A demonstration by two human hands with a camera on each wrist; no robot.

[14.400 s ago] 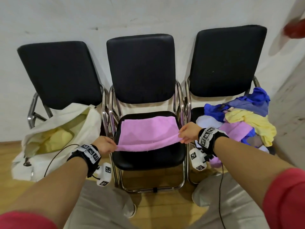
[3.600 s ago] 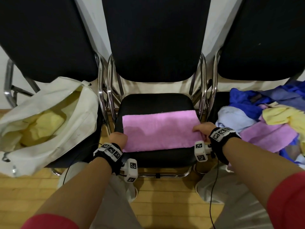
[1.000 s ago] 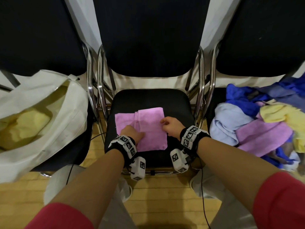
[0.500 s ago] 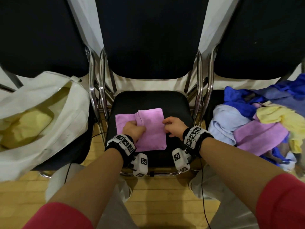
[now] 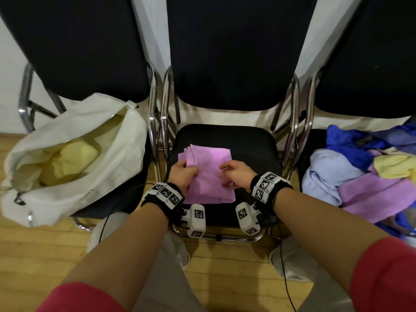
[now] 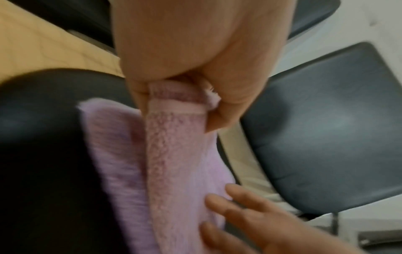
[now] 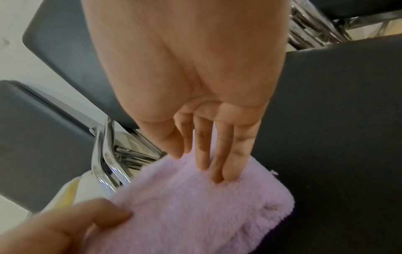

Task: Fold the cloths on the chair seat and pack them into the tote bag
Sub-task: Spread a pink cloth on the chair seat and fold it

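A folded pink cloth lies on the black seat of the middle chair. My left hand grips the cloth's left folded edges; the left wrist view shows thumb and fingers pinching that pink cloth. My right hand rests on the cloth's right side with straight fingers pressing the pink cloth down. The white tote bag stands open on the left chair, holding a yellow cloth.
A pile of unfolded cloths, blue, pale blue, pink and yellow, covers the right chair's seat. Chrome chair frames stand between the seats. Wooden floor lies below, with my knees near the middle chair's front edge.
The left flap has been turned over onto the cloth, making a narrower stack. Both hands stayed on it, the left now gripping the folded left edge.
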